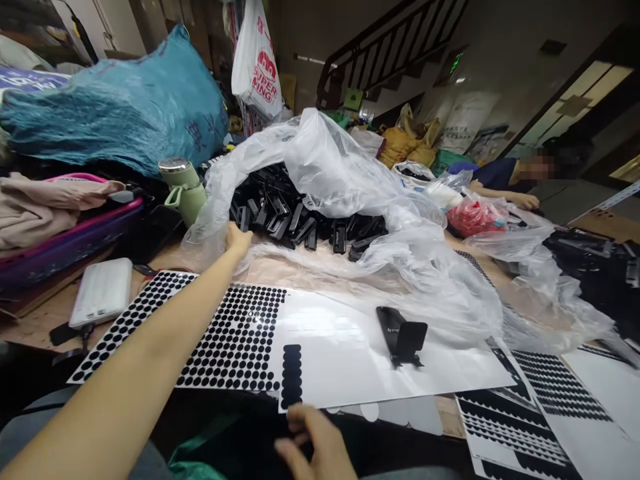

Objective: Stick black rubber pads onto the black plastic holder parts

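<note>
My left hand [239,239] reaches to the left side of an open clear plastic bag [330,153], touching the pile of black plastic parts [280,210] inside. Its fingertips are hidden, so I cannot see whether it grips a part. My right hand [320,443] is low in front, thumb and fingers apart, with nothing between them. Just above it lies a white sheet [330,367] with a strip of black round stickers [292,377] near its left end. On that sheet stands a folding black stand [403,337]. A second sheet of black dots [230,340] lies partly under my left forearm.
At left are a white power bank [103,290], a green bottle [183,190] and a purple basket [65,227]. More sticker sheets [560,387] and black parts [595,267] lie at right. Another person [500,177] leans over the table's far right.
</note>
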Available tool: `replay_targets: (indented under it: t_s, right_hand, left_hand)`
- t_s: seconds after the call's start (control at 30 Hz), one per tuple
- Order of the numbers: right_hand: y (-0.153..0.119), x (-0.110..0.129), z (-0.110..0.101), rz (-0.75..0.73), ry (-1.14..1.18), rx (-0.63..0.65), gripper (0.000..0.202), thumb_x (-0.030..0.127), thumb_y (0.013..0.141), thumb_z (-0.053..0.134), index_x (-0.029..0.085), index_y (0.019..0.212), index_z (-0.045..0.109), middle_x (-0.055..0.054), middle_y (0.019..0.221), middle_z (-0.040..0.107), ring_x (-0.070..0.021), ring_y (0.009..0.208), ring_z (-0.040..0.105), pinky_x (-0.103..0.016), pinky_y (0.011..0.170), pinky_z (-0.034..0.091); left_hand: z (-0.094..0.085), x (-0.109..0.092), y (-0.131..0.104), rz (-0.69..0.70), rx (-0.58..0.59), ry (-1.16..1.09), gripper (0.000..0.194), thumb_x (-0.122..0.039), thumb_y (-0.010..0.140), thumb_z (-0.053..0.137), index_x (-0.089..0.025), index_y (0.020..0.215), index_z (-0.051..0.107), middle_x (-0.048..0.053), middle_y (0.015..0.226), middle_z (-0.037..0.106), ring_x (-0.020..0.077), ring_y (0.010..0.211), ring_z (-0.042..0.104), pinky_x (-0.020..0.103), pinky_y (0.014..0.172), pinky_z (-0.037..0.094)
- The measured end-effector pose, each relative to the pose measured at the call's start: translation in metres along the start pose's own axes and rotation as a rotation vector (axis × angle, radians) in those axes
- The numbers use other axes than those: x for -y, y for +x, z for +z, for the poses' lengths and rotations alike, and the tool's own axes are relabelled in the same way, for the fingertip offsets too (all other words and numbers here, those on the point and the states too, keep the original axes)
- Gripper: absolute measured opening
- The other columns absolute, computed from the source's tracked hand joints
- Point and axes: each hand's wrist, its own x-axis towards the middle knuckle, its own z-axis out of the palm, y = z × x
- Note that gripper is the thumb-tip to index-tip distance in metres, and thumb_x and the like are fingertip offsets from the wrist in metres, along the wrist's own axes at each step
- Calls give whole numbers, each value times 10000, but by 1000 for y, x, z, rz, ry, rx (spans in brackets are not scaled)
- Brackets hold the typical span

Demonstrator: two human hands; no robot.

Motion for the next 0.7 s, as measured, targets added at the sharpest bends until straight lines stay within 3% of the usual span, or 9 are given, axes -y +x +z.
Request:
replay_targets:
  t_s: [0.1,0.2,0.3,0.37,0.43,0.57,0.63,0.7]
  right_hand:
    - [50,29,-10,-131,-117,9,202,236,832,422,199,971,564,-67,917,622,-179,845,578,-290,771,443]
    - [104,47,-2,-102,-314,1,195,222,834,419,168,938,574,-93,938,609,-207,879,564,-322,773,429]
    - [134,53,15,-19,-470,-26,175,190,821,422,137,881,577,-134,929,592,-241,876,551,-342,729,418]
    - [138,52,21,-2,-502,-37,159,162,806,425,125,861,569,-154,924,584,-253,867,544,-343,698,408]
    - [135,52,19,-19,-460,-36,141,148,797,422,134,820,561,-141,886,585,-242,837,545,-334,681,397]
    - [116,63,-2,-80,-147,-11,143,244,830,407,184,770,522,-43,779,571,-168,732,531,-291,649,400]
    - [104,74,-12,-153,8,10,157,300,838,406,197,773,505,-25,844,560,-144,752,522,-276,661,413]
    - [94,83,-18,-224,79,40,143,293,829,422,198,758,500,-36,982,530,-138,833,517,-277,711,424]
  left_hand:
    - [-13,10,-13,142,23,-4,170,-177,735,522,-125,896,533,108,987,578,229,970,535,315,849,387]
    - [-36,18,-43,275,78,-33,121,-243,727,544,-158,813,547,77,957,573,204,940,530,300,843,404]
    - [-63,26,-84,357,246,-205,185,-315,765,511,-165,867,546,40,879,581,180,842,553,310,779,439]
    - [-81,30,-112,267,363,-361,230,-354,770,519,-170,907,539,14,815,577,156,751,564,295,717,459]
    - [-98,32,-136,64,528,-509,259,-382,774,530,-180,937,530,-3,760,578,140,685,576,272,652,474]
    - [-120,36,-164,-329,978,-672,267,-385,797,517,-155,921,571,51,814,642,143,608,607,255,562,488]
    - [-124,37,-172,-417,1128,-690,266,-357,799,518,-124,888,609,92,845,661,140,559,600,261,537,495]
    - [-125,36,-179,-460,1192,-701,243,-328,791,533,-109,827,631,93,789,664,136,523,586,259,502,494]
